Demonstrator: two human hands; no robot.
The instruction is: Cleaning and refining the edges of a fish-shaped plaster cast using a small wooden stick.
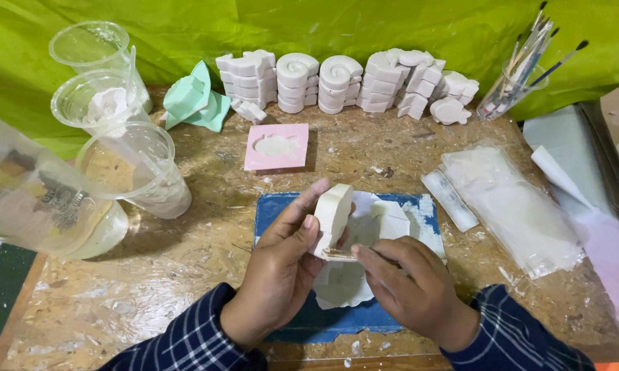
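Currently I am clasping a white plaster cast [333, 213] upright in my left grip [282, 271] above the blue mat [302, 323], while my right grip [409, 282] is pinching a thin scraping tool [340, 255] against its lower edge.

Large clear container [31, 196] cut off by left frame edge; its contents blurred. Tool under right hand [409, 285]: only tip visible, kind indeterminate. Blue mat [282, 209] partly hidden by both hands. Brown cardboard [615, 137] past counter's right edge runs out of frame. Brush tips [536, 45] too small to distinguish.
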